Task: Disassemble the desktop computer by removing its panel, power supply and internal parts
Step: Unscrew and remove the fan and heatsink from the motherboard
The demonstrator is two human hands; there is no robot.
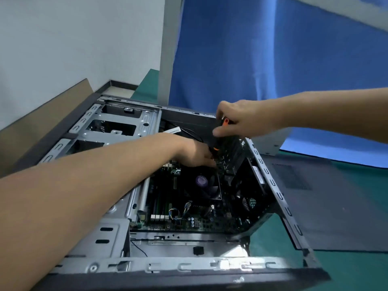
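Observation:
The open desktop case (134, 267) lies on its side on the green table, its motherboard (189, 219) and black CPU fan (204, 185) exposed. My right hand (235, 120) grips the black and orange handle of a screwdriver (218, 141) that points down into the far end of the case. My left hand (195, 152) reaches inside the case and its fingers pinch the screwdriver's lower end near the board. The tip is hidden behind my fingers. The dark side panel (315, 202) lies flat on the table to the right of the case.
Silver drive bays (117, 124) fill the far left of the case. A cardboard sheet (42, 120) leans on the wall at the left. A blue curtain (262, 59) and a grey post (168, 49) stand behind the green table (346, 269).

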